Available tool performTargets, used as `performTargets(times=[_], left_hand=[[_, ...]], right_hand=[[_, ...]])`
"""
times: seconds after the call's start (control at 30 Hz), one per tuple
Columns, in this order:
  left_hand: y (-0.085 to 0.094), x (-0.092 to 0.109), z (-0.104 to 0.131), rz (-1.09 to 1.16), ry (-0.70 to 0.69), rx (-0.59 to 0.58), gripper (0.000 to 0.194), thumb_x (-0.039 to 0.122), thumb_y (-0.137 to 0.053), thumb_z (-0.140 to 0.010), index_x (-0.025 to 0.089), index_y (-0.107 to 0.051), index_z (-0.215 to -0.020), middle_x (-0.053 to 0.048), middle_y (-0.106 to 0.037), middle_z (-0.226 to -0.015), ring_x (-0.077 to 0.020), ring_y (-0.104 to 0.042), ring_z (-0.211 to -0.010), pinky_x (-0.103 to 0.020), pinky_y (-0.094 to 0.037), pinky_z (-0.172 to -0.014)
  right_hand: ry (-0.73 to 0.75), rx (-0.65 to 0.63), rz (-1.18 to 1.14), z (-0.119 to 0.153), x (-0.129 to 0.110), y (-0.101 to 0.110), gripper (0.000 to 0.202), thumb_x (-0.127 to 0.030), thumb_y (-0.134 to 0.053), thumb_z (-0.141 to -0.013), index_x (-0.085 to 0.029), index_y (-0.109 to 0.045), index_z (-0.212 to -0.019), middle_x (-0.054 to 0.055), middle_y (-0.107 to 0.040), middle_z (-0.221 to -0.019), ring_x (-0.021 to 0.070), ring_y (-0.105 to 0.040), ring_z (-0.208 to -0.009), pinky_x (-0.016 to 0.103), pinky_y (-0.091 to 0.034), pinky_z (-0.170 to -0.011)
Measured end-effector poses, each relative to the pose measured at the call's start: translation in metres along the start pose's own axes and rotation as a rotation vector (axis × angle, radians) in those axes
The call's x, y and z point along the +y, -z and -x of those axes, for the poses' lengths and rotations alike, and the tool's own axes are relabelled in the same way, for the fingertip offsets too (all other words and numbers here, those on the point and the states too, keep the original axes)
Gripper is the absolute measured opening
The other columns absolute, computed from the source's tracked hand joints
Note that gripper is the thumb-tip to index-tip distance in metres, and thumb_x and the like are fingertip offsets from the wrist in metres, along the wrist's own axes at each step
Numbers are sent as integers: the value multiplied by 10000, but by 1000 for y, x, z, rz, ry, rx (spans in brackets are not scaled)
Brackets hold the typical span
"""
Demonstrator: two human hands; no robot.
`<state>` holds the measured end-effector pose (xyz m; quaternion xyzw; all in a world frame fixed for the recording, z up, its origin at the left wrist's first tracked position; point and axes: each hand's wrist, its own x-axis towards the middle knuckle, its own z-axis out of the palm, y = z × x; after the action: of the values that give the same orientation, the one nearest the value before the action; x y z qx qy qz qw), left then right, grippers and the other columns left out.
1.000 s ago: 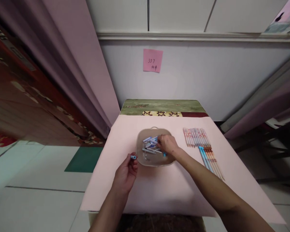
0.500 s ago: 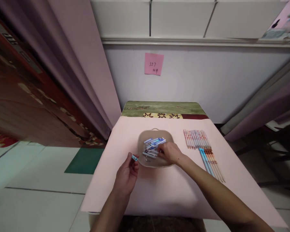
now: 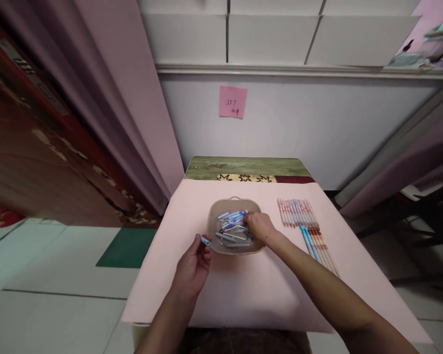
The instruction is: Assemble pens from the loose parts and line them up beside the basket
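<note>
My left hand (image 3: 192, 265) pinches a short light-blue hollow pen part (image 3: 205, 241), its open end toward the basin; it looks like a pen barrel or cap. A beige plastic basin (image 3: 214, 211) with a small loop handle stands beside it on the table. Loose pen parts (image 3: 232, 222) in blue, white and grey lie jumbled inside. My right hand (image 3: 260, 228) reaches over the basin's right rim, fingers curled down among the parts. Its fingertips are partly hidden, so what they grip cannot be made out.
On the right of the pink-covered table (image 3: 239, 295) lies a row of clear pens (image 3: 297, 213). Below it are blue pens (image 3: 311, 246) and brown-orange pens (image 3: 324, 248). A pink note (image 3: 233, 102) is on the wall behind; a purple curtain (image 3: 133, 113) hangs at left.
My right hand has shifted slightly up within the basin, and a few parts near its front now show differently. The left hand keeps its hold. The camera view has shifted a little.
</note>
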<state>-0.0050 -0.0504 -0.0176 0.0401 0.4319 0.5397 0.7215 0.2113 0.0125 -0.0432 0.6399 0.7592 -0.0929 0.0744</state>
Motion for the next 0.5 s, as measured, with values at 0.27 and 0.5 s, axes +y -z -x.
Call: performTargets(times=[0.27,0.5], left_hand=[[2,1,1,-24,15,1,149,148,-493,-904,96,-611,-831,-42,-630,-727,-46,-517,-473,-123,-408,-369],[-1,1,-2,-16,28,1,155,131,-489,-901,98,-615,-817,-54,-640,-731,-52,-525,-476,-133,-425,-385]], right_hand=[[91,-64,-59,7,-5,3,218,-204,-561,-821,-267,-742,-925,54,-731,-968,196,-673,-897,245,-473,-761],[-11,30,-68,9,16,25,296,-178,-457,-886,-200,-689,-1070,103,-712,-1018,212,-644,-974,267,-447,-828]])
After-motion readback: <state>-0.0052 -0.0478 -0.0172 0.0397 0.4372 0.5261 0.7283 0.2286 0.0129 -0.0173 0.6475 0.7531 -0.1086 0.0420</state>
